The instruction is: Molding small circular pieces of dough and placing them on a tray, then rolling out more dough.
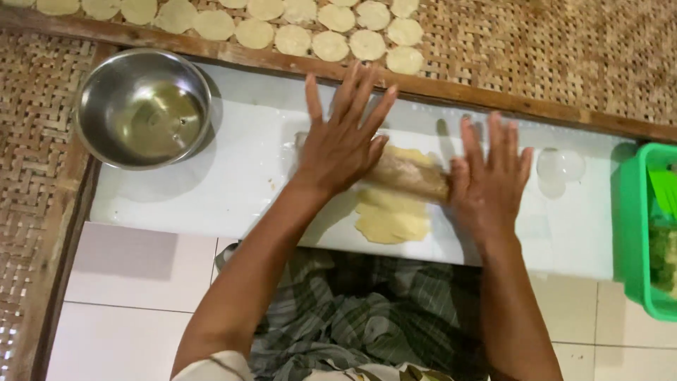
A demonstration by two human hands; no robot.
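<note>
Dough sheet is lying flat on the white board, under a wooden rolling pin. Left hand and right hand are both pressing palm-down on the pin's ends, fingers spread, gripping nothing. Steel bowl is sitting far left, green basket right, dough discs are lining the woven mat behind.

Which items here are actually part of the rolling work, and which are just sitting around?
In use:
left hand and right hand, both flat on the rolling pin
pale dough sheet under the pin
white board

Lying about:
steel bowl, apart at the left
green basket, right edge
round dough discs on the woven mat
</note>
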